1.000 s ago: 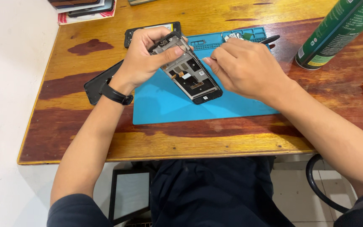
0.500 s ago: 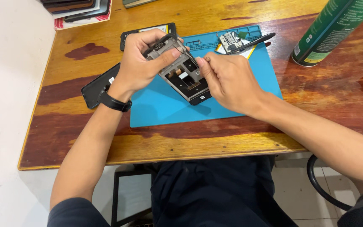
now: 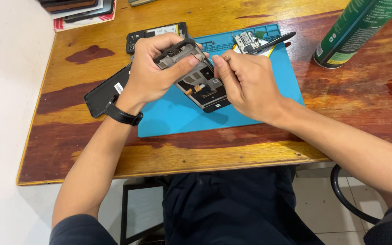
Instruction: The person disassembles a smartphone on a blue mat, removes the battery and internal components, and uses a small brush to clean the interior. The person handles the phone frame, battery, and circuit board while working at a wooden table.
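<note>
A green spray can (image 3: pixel 355 27) with a pale label is standing near the table's (image 3: pixel 250 154) far right corner, and flat dark and white packages (image 3: pixel 80 10) are lying stacked at the far left corner. The left hand (image 3: pixel 153 75) is gripping the opened phone (image 3: pixel 196 79) by its upper end, thumb across the inside and fingers curled behind, tilting it above the blue mat (image 3: pixel 178 115) at the table's middle. The right hand (image 3: pixel 246 84) is pinching narrowly at the phone's right edge; what it holds I cannot tell.
</note>
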